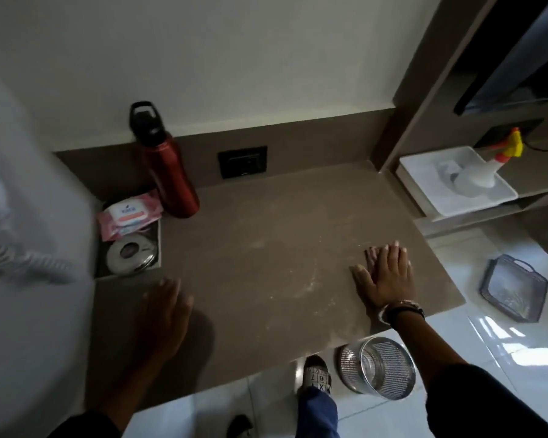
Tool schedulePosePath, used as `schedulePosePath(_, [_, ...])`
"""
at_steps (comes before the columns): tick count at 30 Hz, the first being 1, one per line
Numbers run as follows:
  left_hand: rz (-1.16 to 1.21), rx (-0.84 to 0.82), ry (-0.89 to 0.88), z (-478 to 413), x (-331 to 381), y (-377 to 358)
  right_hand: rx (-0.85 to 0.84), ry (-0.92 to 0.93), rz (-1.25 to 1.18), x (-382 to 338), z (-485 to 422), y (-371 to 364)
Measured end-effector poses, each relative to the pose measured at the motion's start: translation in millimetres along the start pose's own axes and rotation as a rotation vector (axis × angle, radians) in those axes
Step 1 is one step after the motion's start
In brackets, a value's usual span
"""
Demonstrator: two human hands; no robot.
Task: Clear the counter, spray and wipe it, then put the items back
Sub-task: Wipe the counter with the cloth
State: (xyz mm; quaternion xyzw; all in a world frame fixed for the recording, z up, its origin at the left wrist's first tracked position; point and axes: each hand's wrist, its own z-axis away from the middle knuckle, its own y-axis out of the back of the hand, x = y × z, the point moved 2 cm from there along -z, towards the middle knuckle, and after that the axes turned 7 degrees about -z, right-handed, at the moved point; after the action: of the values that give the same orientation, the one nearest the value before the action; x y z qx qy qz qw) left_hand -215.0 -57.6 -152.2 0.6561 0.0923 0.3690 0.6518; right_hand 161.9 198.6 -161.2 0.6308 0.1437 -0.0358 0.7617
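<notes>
Nearest the front edge of the brown stone counter (266,248), the right hand (388,279) lies flat with fingers (393,254) pressed together, holding nothing; the blurred left hand (165,308) hovers, fingers loosely spread. Beyond the hands stands a tall red metal bottle with black cap (168,172) at the counter's back wall; reaching carelessly could topple it. Farther right of the counter, the clear spray bottle with yellow trigger (487,165) lies on a shelf.

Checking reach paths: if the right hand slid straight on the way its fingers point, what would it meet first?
The right hand lies flat on the counter, fingers pointing at the back wall. The way looks free up to the backsplash, right of the socket.
</notes>
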Motion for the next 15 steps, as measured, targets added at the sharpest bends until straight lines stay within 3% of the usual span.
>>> schedulePosePath(4, [0.042,-0.007,0.081,13,-4,-9,-0.004,0.275,0.098,-96,35,-38])
schedulePosePath(8, [0.154,0.012,0.124,12,-9,-13,-0.205,0.683,0.001,-222,128,-109])
schedulePosePath(10, [0.178,0.021,0.105,15,-13,-16,-0.274,0.803,-0.053,-252,172,-130])
schedulePosePath(13, [0.090,0.038,0.035,17,-8,-21,-0.196,0.809,-0.114,-219,177,-122])
schedulePosePath(15, [-0.107,0.018,0.004,18,-5,-26,-0.131,0.652,-0.053,-152,145,-94])
